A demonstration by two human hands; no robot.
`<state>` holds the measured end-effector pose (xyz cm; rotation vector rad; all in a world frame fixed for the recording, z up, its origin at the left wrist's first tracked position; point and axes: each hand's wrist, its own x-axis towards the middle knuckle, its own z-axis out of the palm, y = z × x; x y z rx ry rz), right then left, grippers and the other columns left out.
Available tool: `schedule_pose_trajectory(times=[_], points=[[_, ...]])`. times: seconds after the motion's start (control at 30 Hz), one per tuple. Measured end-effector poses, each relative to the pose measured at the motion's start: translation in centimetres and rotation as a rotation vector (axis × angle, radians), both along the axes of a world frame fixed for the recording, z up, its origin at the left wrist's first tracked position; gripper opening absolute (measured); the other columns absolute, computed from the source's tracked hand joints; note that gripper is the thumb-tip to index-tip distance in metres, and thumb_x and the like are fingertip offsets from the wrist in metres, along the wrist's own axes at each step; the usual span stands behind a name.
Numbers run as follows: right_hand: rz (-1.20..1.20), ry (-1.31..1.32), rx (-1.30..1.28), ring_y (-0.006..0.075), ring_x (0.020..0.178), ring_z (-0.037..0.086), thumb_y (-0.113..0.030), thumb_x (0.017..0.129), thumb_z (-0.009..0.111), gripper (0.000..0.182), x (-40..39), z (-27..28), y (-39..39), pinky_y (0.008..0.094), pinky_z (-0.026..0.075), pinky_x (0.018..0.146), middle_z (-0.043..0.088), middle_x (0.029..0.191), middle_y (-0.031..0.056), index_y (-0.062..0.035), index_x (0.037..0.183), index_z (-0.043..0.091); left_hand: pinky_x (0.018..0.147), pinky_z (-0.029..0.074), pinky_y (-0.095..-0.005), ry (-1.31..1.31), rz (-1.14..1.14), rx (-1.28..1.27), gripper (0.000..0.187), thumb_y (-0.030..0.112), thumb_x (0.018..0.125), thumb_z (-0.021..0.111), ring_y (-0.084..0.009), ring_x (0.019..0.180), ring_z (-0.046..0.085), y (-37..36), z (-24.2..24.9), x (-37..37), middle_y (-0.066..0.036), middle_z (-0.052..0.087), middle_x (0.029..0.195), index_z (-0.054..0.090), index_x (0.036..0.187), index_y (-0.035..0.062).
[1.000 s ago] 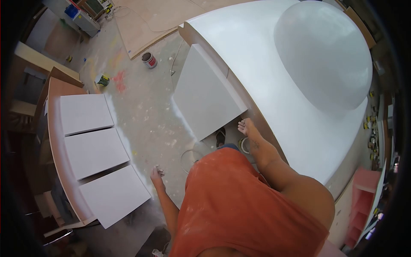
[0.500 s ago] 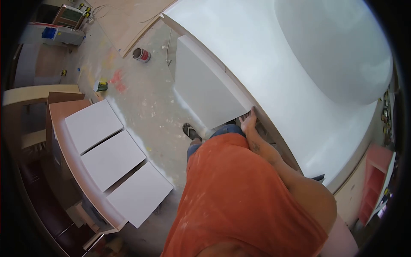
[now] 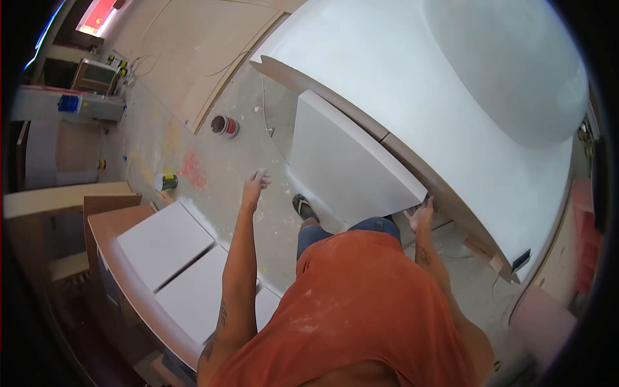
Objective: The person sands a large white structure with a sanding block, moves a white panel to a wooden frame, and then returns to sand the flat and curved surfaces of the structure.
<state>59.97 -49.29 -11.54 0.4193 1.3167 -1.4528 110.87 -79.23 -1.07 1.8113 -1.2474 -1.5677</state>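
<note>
White panel (image 3: 351, 164), right hand (image 3: 421, 216) at corner (image 3: 420, 195); left hand (image 3: 258, 181) outstretched.

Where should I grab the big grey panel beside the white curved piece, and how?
Probably grip the panel by its near edge, coming from your side: it's broad and flat, with no visible handle. Your right hand is at its near right corner; your empty left hand could support the left side.
</note>
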Motion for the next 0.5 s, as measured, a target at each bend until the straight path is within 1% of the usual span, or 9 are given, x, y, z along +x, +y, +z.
schedule_pose_trajectory(times=[0.1, 0.17, 0.2, 0.27, 0.3, 0.37, 0.43, 0.47, 0.5], points=[[-0.119, 0.116, 0.077, 0.027, 0.164, 0.012, -0.081, 0.099, 0.035, 0.094, 3.0, 0.8, -0.4, 0.0696, 0.009, 0.124, 0.019, 0.177, 0.0078, -0.0192, 0.17, 0.023, 0.083, 0.051, -0.0309, 0.09, -0.245, -0.079, 0.046, 0.046, 0.108, 0.056, -0.0155, 0.093, 0.069, -14.3, -1.7, -4.5, -0.007, 0.075, 0.113, 0.07, 0.127, 0.007], [-0.178, 0.159, 0.112, 0.0265, 0.163, 0.014, -0.082, 0.099, 0.035, 0.094, 4.9, 1.2, -0.6, 0.0695, 0.011, 0.123, 0.02, 0.177, 0.007, -0.0192, 0.169, 0.024, 0.09, 0.052, -0.0347, 0.066, -0.324, -0.081, 0.055, 0.053, 0.109, 0.049, -0.019, 0.096, 0.069, -21.6, -3.7, -9.0, -0.008, 0.075, 0.114, 0.068, 0.13, 0.0056], [-0.196, 0.187, 0.122, 0.0265, 0.163, 0.014, -0.082, 0.099, 0.034, 0.094, 6.0, 2.1, -0.9, 0.0691, 0.011, 0.123, 0.02, 0.177, 0.0071, -0.0193, 0.169, 0.024, 0.09, 0.052, -0.0347, 0.097, -0.342, -0.077, 0.055, 0.053, 0.109, 0.049, -0.019, 0.096, 0.069, -24.8, -5.5, -11.3, -0.008, 0.075, 0.114, 0.068, 0.13, 0.0056], [-0.224, 0.19, 0.144, 0.0268, 0.162, 0.015, -0.081, 0.1, 0.032, 0.093, 7.2, 2.5, 0.0, 0.0689, 0.01, 0.123, 0.02, 0.177, 0.0068, -0.0196, 0.169, 0.025, 0.114, 0.039, -0.0432, -0.005, -0.54, -0.156, 0.069, 0.056, 0.111, 0.036, -0.0285, 0.124, 0.063, -28.2, -9.0, -14.3, -0.015, 0.071, 0.134, 0.061, 0.144, 0.0002], [-0.242, 0.201, 0.151, 0.0268, 0.162, 0.015, -0.081, 0.1, 0.032, 0.093, 7.6, 2.3, 0.4, 0.0689, 0.01, 0.123, 0.02, 0.177, 0.0068, -0.0196, 0.169, 0.025, 0.114, 0.039, -0.0432, 0.009, -0.557, -0.152, 0.069, 0.056, 0.111, 0.036, -0.0285, 0.124, 0.063, -29.5, -11.0, -15.2, -0.015, 0.071, 0.134, 0.061, 0.144, 0.0002], [-0.166, 0.216, 0.124, 0.0296, 0.164, 0.009, -0.081, 0.1, 0.033, 0.092, 9.0, 2.8, 1.5, 0.0721, 0.011, 0.122, 0.015, 0.178, 0.0076, -0.0201, 0.169, 0.025, 0.121, 0.033, -0.0438, 0.073, -0.554, -0.003, 0.074, 0.055, 0.113, 0.028, -0.0314, 0.13, 0.061, -31.7, -14.6, -17.3, -0.017, 0.068, 0.14, 0.058, 0.147, -0.0034], [-0.186, 0.244, 0.142, 0.0301, 0.163, 0.011, -0.081, 0.1, 0.033, 0.092, 10.7, 3.5, 1.6, 0.072, 0.012, 0.122, 0.017, 0.177, 0.0082, -0.0192, 0.169, 0.026, 0.114, 0.039, -0.0416, 0.201, -0.686, 0.128, 0.073, 0.054, 0.114, 0.026, -0.0274, 0.122, 0.063, -32.3, -16.5, -18.0, -0.016, 0.07, 0.135, 0.059, 0.145, -0.0025], [-0.182, 0.262, 0.158, 0.0307, 0.163, 0.012, -0.081, 0.1, 0.033, 0.092, 11.4, 4.0, 1.4, 0.0718, 0.013, 0.122, 0.019, 0.177, 0.0088, -0.0183, 0.168, 0.027, 0.105, 0.045, -0.0396, 0.26, -0.813, 0.114, 0.071, 0.052, 0.114, 0.026, -0.0239, 0.113, 0.064, -33.1, -18.4, -18.0, -0.015, 0.073, 0.13, 0.06, 0.145, -0.0016], [-0.195, 0.254, 0.176, 0.0313, 0.162, 0.015, -0.08, 0.101, 0.033, 0.092, 11.7, 4.1, 1.4, 0.0719, 0.014, 0.122, 0.022, 0.176, 0.0093, -0.0176, 0.168, 0.028, 0.096, 0.048, -0.0374, 0.217, -0.783, 0.174, 0.069, 0.05, 0.114, 0.025, -0.021, 0.102, 0.064, -30.9, -12.9, -18.7, -0.012, 0.075, 0.123, 0.061, 0.145, -0.0012]])
